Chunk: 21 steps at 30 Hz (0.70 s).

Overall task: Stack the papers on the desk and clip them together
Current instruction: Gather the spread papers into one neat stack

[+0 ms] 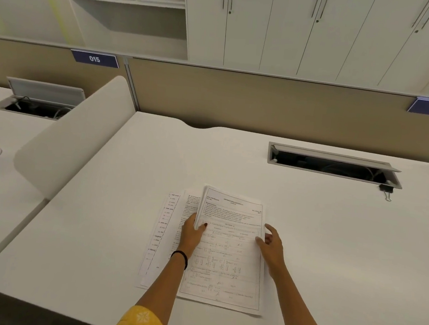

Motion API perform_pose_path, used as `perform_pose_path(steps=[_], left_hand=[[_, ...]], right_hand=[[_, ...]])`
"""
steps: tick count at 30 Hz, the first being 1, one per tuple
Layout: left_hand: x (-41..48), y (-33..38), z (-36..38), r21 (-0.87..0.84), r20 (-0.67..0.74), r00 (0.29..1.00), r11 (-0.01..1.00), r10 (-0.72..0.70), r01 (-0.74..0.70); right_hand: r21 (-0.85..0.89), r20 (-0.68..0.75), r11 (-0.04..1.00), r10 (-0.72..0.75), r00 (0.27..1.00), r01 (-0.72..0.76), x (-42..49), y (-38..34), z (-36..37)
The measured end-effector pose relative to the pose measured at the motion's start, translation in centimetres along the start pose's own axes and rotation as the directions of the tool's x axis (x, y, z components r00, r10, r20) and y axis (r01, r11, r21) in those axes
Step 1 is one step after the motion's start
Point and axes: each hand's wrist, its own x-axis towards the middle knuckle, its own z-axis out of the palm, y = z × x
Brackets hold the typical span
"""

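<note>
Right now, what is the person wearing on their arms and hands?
The left hand is bare, with a thin black band around the wrist and a yellow sleeve with a pale flower pattern higher up. The right hand and forearm show nothing worn.

We see the papers [229, 251] lying on the worktop [330, 250], near its front edge. To their left, partly under them, lie more sheets [161, 235]. Behind the papers and to the right sits the cable tray [332, 163], with a binder clip [386, 191] at its right end. Left of the papers stands a divider [68, 136].
</note>
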Motion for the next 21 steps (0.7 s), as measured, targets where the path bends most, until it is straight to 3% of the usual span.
perform_pose_path(steps=[11,14,17,19,21], left_hand=[[0.7,-1.3,0.5,-0.012,0.082,0.997,1.000,-0.018,0.019],[0.8,-2.0,0.7,0.041,-0.090,0.996,0.999,-0.022,0.026],[0.8,-2.6,-0.1,0.378,-0.392,0.919,0.917,0.033,0.129],[0.8,-2.8,-0.9,0.500,-0.459,0.888,0.827,0.000,0.259],[0.7,-2.6,-1.5,0.515,-0.465,0.884,0.799,-0.041,0.309]], right_hand=[[0.065,0.029,0.998,0.006,1.000,-0.008,0.1,0.7,-0.4],[0.072,0.005,0.997,0.013,1.000,-0.013,0.4,0.8,-1.2],[0.095,-0.028,0.995,0.021,0.999,-0.018,0.8,1.1,-2.4],[0.091,-0.046,0.996,0.031,0.998,-0.027,1.1,1.3,-3.1],[0.083,-0.054,0.996,0.041,0.998,-0.036,1.3,1.5,-3.5]])
